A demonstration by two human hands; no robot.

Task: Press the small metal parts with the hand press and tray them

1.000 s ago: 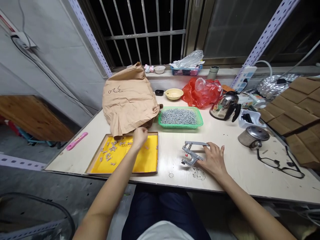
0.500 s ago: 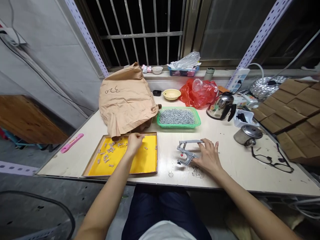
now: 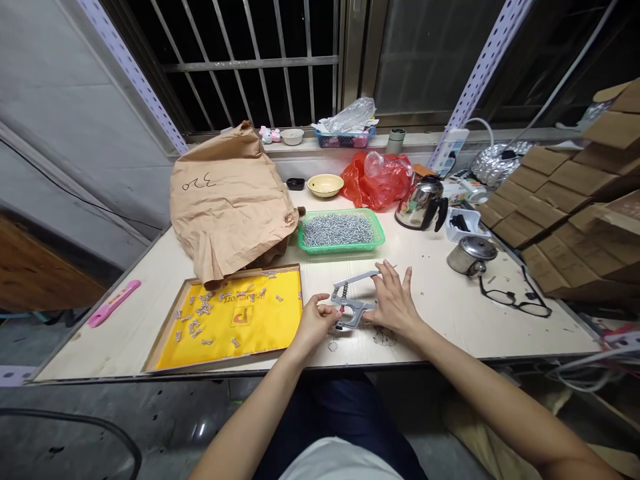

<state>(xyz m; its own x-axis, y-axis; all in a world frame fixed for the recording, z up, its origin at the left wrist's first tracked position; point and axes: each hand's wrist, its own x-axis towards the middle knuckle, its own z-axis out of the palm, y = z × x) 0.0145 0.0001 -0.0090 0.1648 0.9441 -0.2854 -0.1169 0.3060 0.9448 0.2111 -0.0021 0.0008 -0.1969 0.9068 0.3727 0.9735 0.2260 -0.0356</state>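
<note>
Hands (image 3: 315,325) (image 3: 396,303) at opposite ends of grey pliers (image 3: 357,305)

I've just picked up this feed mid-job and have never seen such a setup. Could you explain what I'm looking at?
There is no machine here: these are one person's bare hands, seen by a camera on their head that looks forward and down. The right hand holds a grey hand tool. The left hand has its fingers at the tool's front end; whether they pinch anything is too small to tell. On the table, to the left, lies a yellow-bottomed tray with small metal pieces scattered in it. Farther back are a green basket of silvery pieces and a brown paper bag.
</note>
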